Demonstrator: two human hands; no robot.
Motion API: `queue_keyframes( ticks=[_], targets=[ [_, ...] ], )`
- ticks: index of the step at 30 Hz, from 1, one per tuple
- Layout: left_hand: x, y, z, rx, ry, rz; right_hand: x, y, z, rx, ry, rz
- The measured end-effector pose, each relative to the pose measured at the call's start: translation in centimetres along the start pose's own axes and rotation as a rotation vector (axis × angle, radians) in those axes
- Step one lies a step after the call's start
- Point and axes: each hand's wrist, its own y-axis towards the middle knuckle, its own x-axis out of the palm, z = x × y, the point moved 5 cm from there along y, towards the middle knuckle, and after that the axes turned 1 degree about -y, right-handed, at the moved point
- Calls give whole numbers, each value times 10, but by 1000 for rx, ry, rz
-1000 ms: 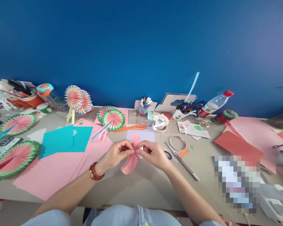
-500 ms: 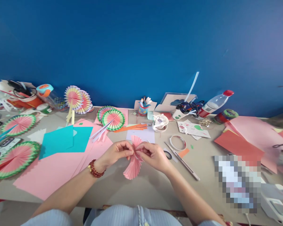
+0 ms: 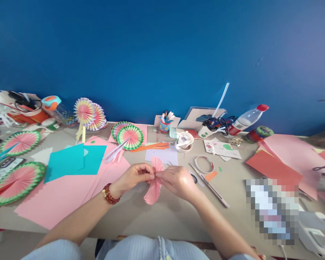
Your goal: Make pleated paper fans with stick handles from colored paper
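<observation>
A pink pleated paper fan [image 3: 153,192], narrow at its middle and flared at both ends, is held above the table between my hands. My left hand [image 3: 141,174] pinches its middle between thumb and fingertips, a red bead bracelet on the wrist. From the other side my right hand [image 3: 176,179] closes on the same middle part, its fingers pressed together and its back turned up. The fingertips hide the fan's centre. Just beyond the fan lies a pale lilac paper [image 3: 162,154]; scissors [image 3: 194,177] lie partly covered by my right hand.
Pink sheets [image 3: 62,198] and teal paper [image 3: 67,162] lie to the left, near finished round fans [image 3: 130,137]. On the right are a tape roll [image 3: 204,164], a craft knife [image 3: 215,190], red paper [image 3: 273,168] and a bottle [image 3: 246,119]. A blue wall stands behind.
My right hand has rolled over, so its back faces up and its fingers lie straighter at the fan's middle. The fan's lower end has shifted slightly; my left hand keeps its pinch.
</observation>
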Motion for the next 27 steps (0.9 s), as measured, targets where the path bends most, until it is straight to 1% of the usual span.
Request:
queue_keyframes(
  ticks=[4,6,9,11,17,20,25,27],
  targets=[
    [-1,-1,-6,-34,-22,-2,2,1,1,-47,-2,-45],
    [-2,-1,-10,-48,-46,6,3,1,3,-56,3,-31],
    [-1,-2,-12,-61,-107,8,5,-1,6,-57,38,32],
    [0,-2,-12,-67,-131,2,6,-1,8,-42,93,53],
    [4,0,-10,-84,-192,-33,7,1,13,46,271,25],
    [4,0,-11,-94,-216,-35,7,1,12,60,266,46],
    [4,0,-12,-82,-252,-21,8,0,10,58,218,148],
    [4,0,-13,-84,-280,-10,9,0,10,58,208,151]
  ],
)
